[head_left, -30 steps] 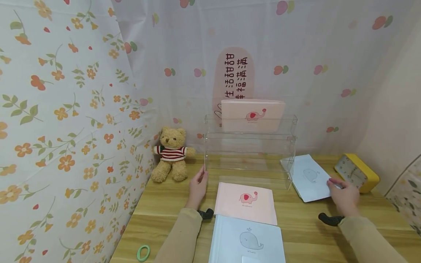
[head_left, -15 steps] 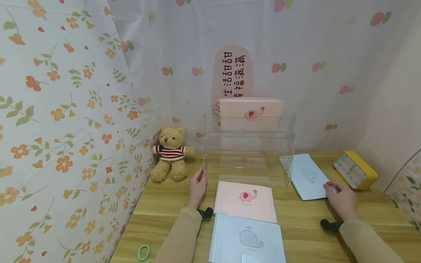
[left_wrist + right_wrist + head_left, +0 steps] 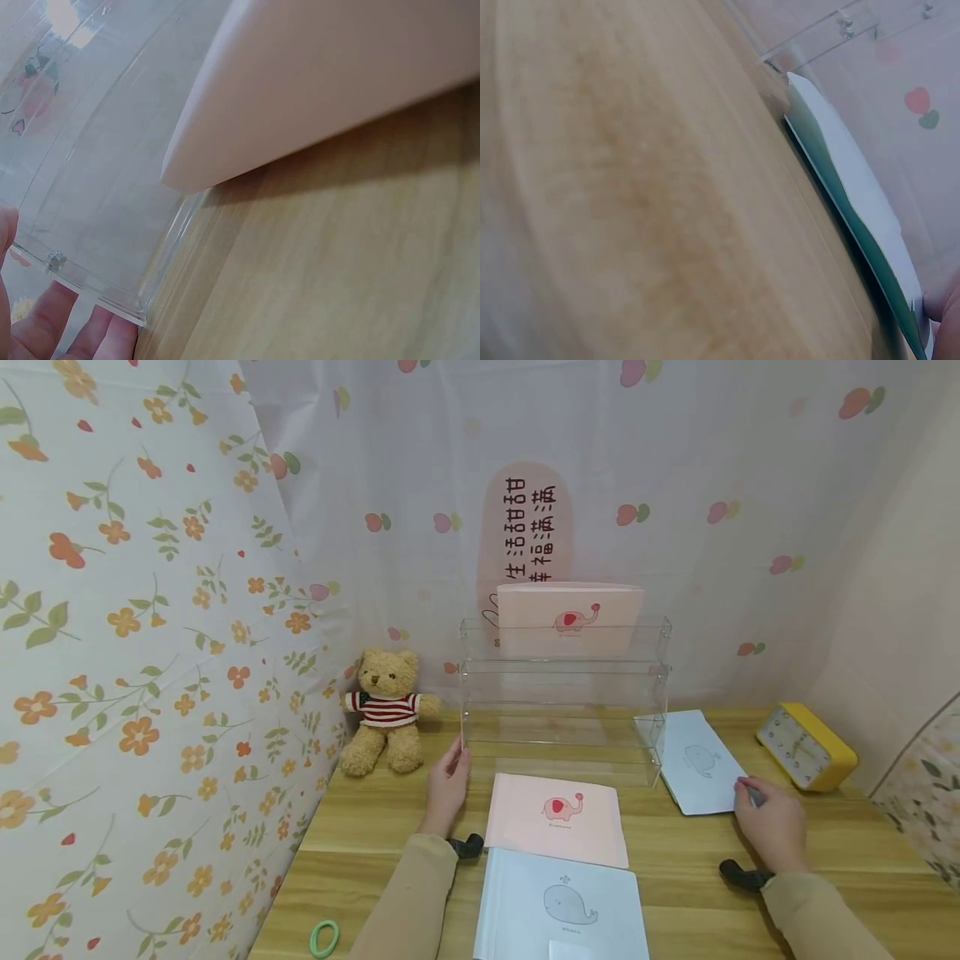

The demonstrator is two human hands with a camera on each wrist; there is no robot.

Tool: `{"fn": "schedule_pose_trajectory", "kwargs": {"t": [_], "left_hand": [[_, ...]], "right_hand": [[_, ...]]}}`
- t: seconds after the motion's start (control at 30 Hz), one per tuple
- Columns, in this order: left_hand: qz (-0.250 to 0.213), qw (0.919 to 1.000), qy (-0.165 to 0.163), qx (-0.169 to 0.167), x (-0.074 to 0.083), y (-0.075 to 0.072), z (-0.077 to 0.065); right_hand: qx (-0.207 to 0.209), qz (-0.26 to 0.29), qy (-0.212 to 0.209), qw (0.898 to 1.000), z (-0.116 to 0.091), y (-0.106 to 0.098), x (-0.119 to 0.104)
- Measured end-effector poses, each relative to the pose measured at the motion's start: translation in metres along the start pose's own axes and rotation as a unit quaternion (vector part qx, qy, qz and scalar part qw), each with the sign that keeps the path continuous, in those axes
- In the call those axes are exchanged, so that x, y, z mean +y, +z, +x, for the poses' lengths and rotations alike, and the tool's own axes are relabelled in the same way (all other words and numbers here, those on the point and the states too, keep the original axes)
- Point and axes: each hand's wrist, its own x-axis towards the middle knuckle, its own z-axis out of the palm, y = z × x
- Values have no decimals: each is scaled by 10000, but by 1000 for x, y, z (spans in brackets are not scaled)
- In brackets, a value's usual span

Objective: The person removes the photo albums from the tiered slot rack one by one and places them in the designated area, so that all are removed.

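Note:
A clear acrylic tiered rack [image 3: 562,693] stands at the back of the table. My left hand [image 3: 447,789] grips its lower left edge, thumb on one side of the panel and fingers [image 3: 46,319] on the other. At right, my right hand [image 3: 772,827] pinches the near right corner of a light-blue whale book [image 3: 697,768]. Seen from the right wrist, that book [image 3: 855,195] shows a white cover over a green layer, low over the wood. A pink elephant book [image 3: 570,589] leans upright in the rack's top tier. Another pink elephant book [image 3: 555,831] lies before the rack, above a blue whale book [image 3: 562,910].
A teddy bear [image 3: 386,710] in a striped sweater sits left of the rack. The yellow clock [image 3: 806,747] stands beyond my right hand. Near the table's front left lies a green ring [image 3: 324,939]. Patterned curtains [image 3: 375,468] hang close behind and along the left.
My right hand has shifted slightly left and toward me at the whale book's corner. The left hand keeps its hold on the rack. The head view has turned slightly.

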Motion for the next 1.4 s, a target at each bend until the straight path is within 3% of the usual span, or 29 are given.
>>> {"fn": "schedule_pose_trajectory", "kwargs": {"t": [0.93,1.07,1.2,1.4], "left_hand": [[-109,9998,155,-7,-5,0,1],[-113,9998,181,14,-3,0,1],[-101,9999,132,26,-1,0,2],[34,10000,53,42,-3,1,2]], "right_hand": [[327,86,-149,9993,-5,3,-4],[356,320,190,9987,-6,0,-7],[676,756,528,9934,-6,-2,-12],[1628,1190,116,9794,-7,-3,-38]]}}
